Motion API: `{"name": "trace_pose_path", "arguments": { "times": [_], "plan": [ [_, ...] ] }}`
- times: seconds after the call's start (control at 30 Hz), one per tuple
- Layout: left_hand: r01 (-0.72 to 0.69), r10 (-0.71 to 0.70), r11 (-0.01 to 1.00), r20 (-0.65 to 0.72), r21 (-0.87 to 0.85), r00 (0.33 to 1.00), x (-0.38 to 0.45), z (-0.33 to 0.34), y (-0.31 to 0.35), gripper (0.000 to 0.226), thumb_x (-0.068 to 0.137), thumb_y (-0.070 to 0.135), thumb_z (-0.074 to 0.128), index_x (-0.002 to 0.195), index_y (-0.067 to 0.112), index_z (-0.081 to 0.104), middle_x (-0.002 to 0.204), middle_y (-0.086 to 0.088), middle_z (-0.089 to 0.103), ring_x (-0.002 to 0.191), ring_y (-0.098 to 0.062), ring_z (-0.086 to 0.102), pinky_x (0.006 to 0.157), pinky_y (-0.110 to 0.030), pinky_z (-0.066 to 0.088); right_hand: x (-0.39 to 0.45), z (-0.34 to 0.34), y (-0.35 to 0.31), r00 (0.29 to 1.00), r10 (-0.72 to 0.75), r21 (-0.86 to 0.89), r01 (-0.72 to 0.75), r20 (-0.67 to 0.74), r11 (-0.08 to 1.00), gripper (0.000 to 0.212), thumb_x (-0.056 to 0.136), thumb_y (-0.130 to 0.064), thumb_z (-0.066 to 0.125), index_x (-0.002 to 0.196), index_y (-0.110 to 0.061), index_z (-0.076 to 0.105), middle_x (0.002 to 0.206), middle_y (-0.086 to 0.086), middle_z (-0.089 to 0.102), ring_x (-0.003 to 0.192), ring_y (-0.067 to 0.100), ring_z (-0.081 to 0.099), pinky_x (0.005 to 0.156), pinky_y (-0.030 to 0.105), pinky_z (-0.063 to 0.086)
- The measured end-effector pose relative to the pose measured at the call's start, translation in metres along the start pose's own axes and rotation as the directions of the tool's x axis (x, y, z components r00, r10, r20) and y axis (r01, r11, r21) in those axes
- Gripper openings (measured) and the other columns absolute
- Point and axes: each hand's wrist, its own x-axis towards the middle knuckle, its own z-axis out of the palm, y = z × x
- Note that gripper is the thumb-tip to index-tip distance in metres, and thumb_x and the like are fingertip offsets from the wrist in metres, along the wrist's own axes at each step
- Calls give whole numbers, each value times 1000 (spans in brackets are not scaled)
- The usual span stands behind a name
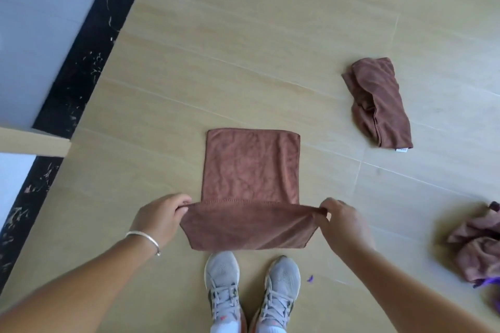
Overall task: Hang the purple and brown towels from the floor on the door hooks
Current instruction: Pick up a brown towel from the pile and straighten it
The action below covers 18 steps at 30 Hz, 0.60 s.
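A single wide-angle head view looked steeply down from standing height at the tiled floor point(270, 35), the wearer's shoes point(251, 286) at the near edge, both forearms reaching in from the near corners.

Background only: floor, threshold, shoes.
We're seeing beige floor tiles point(270, 35), a black speckled threshold strip point(81, 67) along the left, and grey laced sneakers point(251, 289) standing at bottom centre.
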Motion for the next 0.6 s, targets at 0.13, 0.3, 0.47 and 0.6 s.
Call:
{"name": "trace_pose_path", "arguments": {
  "times": [0.13,0.3,0.47,0.6],
  "plan": [
    [-15,11,999,-96,-41,995,92,6,1,18,87,13,66,104,20,70,100,4,74,95,-22,68,80,-35,52,82,13,-2,993,80,143,-67,-83,987,4,87,-28,62,88,-24,61,83,1,66,75,25,54,55,28,33],
    [14,-12,999,-55,38,998,213,35,-5,32,88,9,61,115,24,64,114,4,69,104,-22,63,86,-33,49,196,53,3,981,116,205,-83,-155,975,13,86,-28,60,98,-32,57,90,-2,68,81,23,59,59,29,41],
    [-158,190,932,-68,325,979,286,86,-4,64,87,23,62,146,17,37,150,-9,36,133,-28,42,106,-40,39,282,106,6,956,-171,-99,151,-238,984,42,88,-20,54,129,-24,50,128,1,53,113,25,54,90,36,44],
    [-536,629,662,2,524,778,255,146,-14,61,85,45,51,141,20,49,150,-9,40,135,-26,43,109,-45,32,270,149,26,678,-731,-458,626,-82,632,50,73,-30,68,122,-22,57,129,6,57,120,27,54,99,42,46]
  ]
}}
